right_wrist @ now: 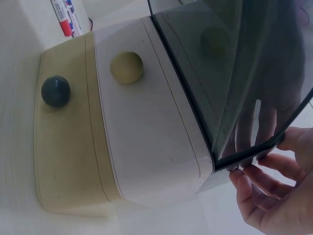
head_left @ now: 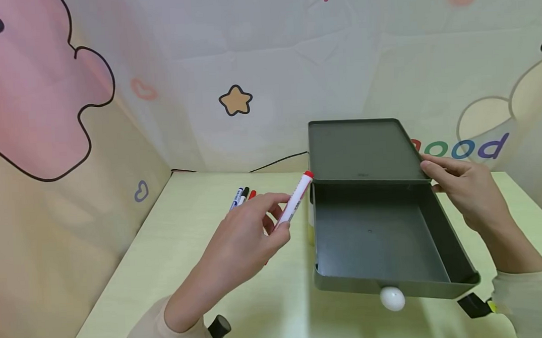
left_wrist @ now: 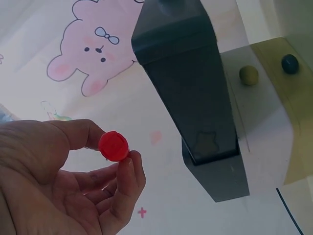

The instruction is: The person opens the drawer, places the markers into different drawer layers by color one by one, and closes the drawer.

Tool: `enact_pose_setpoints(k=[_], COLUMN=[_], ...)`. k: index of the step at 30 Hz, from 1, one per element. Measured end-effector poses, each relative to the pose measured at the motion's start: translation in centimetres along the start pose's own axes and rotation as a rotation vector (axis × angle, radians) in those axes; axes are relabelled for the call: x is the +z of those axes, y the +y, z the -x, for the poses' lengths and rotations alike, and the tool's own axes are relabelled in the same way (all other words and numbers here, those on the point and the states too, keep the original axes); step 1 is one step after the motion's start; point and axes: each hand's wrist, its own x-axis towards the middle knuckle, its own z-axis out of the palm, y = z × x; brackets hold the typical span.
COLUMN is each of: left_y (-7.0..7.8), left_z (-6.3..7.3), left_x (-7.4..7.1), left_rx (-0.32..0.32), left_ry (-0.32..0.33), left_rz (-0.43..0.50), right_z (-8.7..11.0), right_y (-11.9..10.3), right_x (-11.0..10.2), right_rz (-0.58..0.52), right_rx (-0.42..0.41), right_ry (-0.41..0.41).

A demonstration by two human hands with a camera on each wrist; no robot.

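Note:
My left hand (head_left: pixel 251 235) pinches a white marker (head_left: pixel 295 200) with a red cap between thumb and fingers, held tilted upward just left of the open drawer. In the left wrist view the marker's red cap (left_wrist: pixel 113 146) faces the camera and hides its barrel. A dark grey top drawer (head_left: pixel 378 235) with a white knob (head_left: pixel 392 299) is pulled out of a small drawer cabinet (head_left: pixel 361 150); no item shows inside it. At the right edge of the cabinet's dark top, my right hand (head_left: pixel 469 190) grips the corner with thumb and fingers.
Several markers (head_left: pixel 242 196) lie on the pale table (head_left: pixel 174 249) beyond my left hand, partly hidden by it. Below the dark drawer are a white drawer (right_wrist: pixel 151 122) with a yellowish knob and a yellow drawer (right_wrist: pixel 68 147) with a dark knob. A patterned cloth (head_left: pixel 272 88) hangs behind.

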Motion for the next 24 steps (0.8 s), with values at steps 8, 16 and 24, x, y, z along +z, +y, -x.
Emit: enact_pose_setpoints(k=[8, 16, 24], left_y=[2.0, 3.7, 5.2], left_z=[-1.3, -2.6, -3.5], left_x=[0.6, 1.5, 2.8], left_rx=[0.109, 0.194, 0.295], left_ry=[-0.031, -0.125, -0.185], left_rz=[0.022, 0.025, -0.073], right_z=[0.0, -0.1, 0.0], right_y=[0.0, -0.3, -0.1], right_x=[0.1, 0.3, 0.2], right_rz=[0.000, 0.005, 0.014], right_rx=[0.002, 0.007, 0.027], right_ry=[-0.004, -0.001, 0.019])
